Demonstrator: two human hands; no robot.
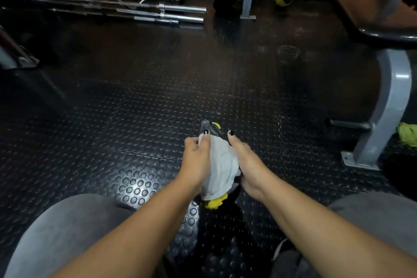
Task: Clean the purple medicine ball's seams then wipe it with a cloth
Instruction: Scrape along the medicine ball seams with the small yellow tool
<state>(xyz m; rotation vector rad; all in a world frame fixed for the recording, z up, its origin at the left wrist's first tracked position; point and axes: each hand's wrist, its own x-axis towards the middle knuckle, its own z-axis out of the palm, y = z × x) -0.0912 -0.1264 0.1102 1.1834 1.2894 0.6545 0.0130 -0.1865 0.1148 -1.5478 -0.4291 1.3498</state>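
Grey-trousered thighs (67, 232) are framing the bottom of the view at 7 and 5 o'clock, and two bare forearms are reaching forward between them. Both hands are meeting just below centre, above the studded black floor (135, 108), holding a pale grey cloth (220, 162) bunched into a long bundle. Its long axis is running from 6 to 12 o'clock, away from the person, with yellow bits (214, 203) poking out at both ends. The left hand (195, 160) is gripping the 9 o'clock side, thumb lying straight along the top towards 12. The right hand (247, 164) is clasping the 3 o'clock side, thumb likewise pointing to 12, fingers tucked under and out of sight. A dark shape (237, 180) is peeking from under the cloth by the right palm; what it is cannot be told. Barbells (171, 12) are lying at 11 o'clock.
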